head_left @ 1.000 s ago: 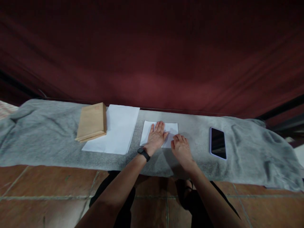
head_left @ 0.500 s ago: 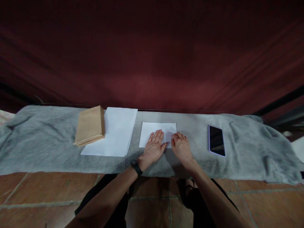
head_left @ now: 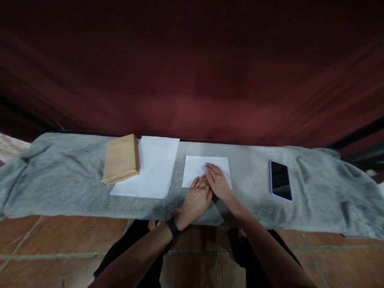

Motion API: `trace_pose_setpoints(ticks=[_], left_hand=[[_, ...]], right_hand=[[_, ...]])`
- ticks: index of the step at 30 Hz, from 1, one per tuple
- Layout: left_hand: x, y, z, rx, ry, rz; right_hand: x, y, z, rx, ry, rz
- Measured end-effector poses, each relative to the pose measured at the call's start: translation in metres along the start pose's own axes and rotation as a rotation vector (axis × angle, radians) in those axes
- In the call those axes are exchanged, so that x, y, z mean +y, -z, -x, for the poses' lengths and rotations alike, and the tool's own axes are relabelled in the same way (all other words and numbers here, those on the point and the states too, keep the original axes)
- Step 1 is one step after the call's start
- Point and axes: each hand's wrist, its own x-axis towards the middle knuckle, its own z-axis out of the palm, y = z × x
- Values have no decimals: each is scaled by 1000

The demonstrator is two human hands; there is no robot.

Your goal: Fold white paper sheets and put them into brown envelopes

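A small white sheet of paper [head_left: 193, 166], perhaps folded, lies flat on the grey cloth in front of me. My left hand [head_left: 198, 196] rests on its near edge, fingers stretched out and pointing away from me. Beside it, my right hand [head_left: 217, 182] lies on the middle of the paper with its fingers extended to the upper left. The two hands touch, the right fingers partly covering the left fingertips. Whatever part of the paper is under the palms is hidden.
To the left, a stack of larger white sheets [head_left: 156, 168] lies partly under a stack of brown paper envelopes or bags [head_left: 121, 158]. A phone [head_left: 280, 181] in a purple case lies at the right. Grey cloth [head_left: 249, 168] covers the narrow bench; dark red fabric [head_left: 192, 80] hangs behind.
My right hand has moved left from the paper's right edge to its middle, against my left hand. The left hand has drawn slightly toward me. The view has shifted a little.
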Motion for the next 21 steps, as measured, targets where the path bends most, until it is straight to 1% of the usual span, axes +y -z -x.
trace_pose_setpoints(ticks=[2, 4, 8, 13, 16, 21], left_hand=[[-6, 3, -6, 34, 63, -24], [-13, 5, -12, 43, 81, -88], [-19, 2, -24, 4, 71, -289], [-27, -3, -39, 7, 141, -488], [-33, -1, -48, 30, 190, -533], [-40, 2, -55, 65, 215, -564]], right_hand=[[1, -2, -1, -8, 19, 43], [1, -3, -2, -28, 24, 108], [-4, -6, -2, -81, -4, 276], [-7, -11, -10, -88, -51, 458], [-6, -14, -14, -76, -53, 538], [1, -17, -17, -33, -61, 622]])
